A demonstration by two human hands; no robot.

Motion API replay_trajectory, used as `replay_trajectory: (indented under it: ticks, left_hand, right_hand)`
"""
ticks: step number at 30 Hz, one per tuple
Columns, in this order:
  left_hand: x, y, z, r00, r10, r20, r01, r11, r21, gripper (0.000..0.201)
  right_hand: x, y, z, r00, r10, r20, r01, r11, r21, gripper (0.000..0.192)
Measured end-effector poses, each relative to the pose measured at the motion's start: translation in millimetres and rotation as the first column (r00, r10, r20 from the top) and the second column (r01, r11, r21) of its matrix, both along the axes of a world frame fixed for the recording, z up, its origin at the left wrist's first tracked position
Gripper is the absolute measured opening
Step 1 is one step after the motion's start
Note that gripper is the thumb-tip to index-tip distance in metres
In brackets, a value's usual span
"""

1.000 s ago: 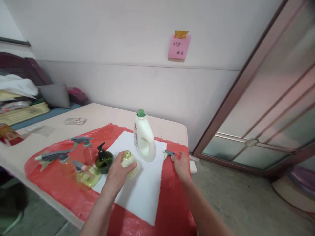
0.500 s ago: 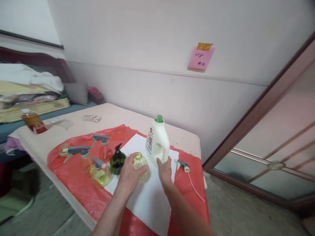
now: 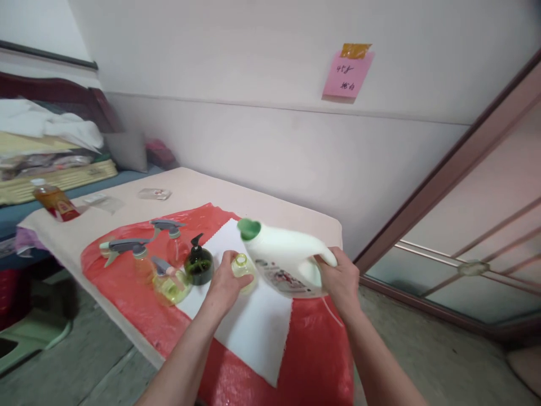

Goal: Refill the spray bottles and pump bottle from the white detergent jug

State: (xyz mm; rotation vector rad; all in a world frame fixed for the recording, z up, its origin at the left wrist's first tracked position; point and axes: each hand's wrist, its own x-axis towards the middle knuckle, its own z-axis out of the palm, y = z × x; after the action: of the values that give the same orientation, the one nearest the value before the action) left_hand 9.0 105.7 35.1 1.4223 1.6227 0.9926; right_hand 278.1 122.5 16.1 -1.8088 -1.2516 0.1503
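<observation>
My right hand (image 3: pixel 339 275) grips the handle of a large pale detergent jug (image 3: pixel 287 256), lifted and tilted over to the left. Its uncapped mouth with a green spout (image 3: pixel 249 228) sits up and slightly to the right of a small yellow-tinted clear bottle (image 3: pixel 242 273). No stream of liquid shows between them. My left hand (image 3: pixel 226 282) is wrapped around that open bottle, which stands upright on a white cloth (image 3: pixel 253 332). Just left of my left hand is a dark green pump bottle (image 3: pixel 199 264).
Several trigger spray bottles, among them a yellow one (image 3: pixel 171 287) and a pink one (image 3: pixel 177 248), stand on red plastic sheeting (image 3: pixel 122 299). A bottle of amber drink (image 3: pixel 54 200) is at the table's far left. A pink note (image 3: pixel 349 76) hangs on the wall.
My right hand has raised the jug off the cloth and tipped it leftward, its mouth now lower and nearer the small bottle. The jug now covers the loose spray head. My left hand keeps its hold.
</observation>
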Motion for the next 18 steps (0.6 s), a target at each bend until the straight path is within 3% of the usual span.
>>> replay_trajectory:
  ticks: [4,9,11,15,18]
  left_hand:
    - [12.5,-3.2,-12.1,0.998,-0.056,-0.014,0.056,0.997,-0.057,0.042]
    - [22.6,-8.2,-21.4,0.996,-0.076,-0.050,0.070,0.990,-0.122,0.037]
    - [23.2,-7.7,-19.5,0.995,-0.067,-0.067,0.057,0.989,-0.139,0.044]
    - [23.4,-11.5,-5.4,0.992,0.017,-0.124,-0.030,0.994,-0.109,0.071]
    - [35.6,-28.7,7.4,0.966,0.231,-0.119,-0.222,0.971,0.082,0.048]
  right_hand:
    - [19.1,-20.2,26.6,0.980,-0.041,0.195,0.056,0.996,-0.075,0.021]
    - [42.5,-30.9,47.4,0.954,-0.110,0.279,0.162,0.972,-0.171,0.028]
    - [49.9,-33.6,56.9,0.944,-0.113,0.309,0.176,0.967,-0.185,0.027]
    - [58.7,-41.5,77.5,0.882,-0.065,0.467,0.187,0.957,-0.222,0.025]
    - [63.0,-48.4,88.2,0.824,-0.045,0.565,0.229,0.938,-0.259,0.021]
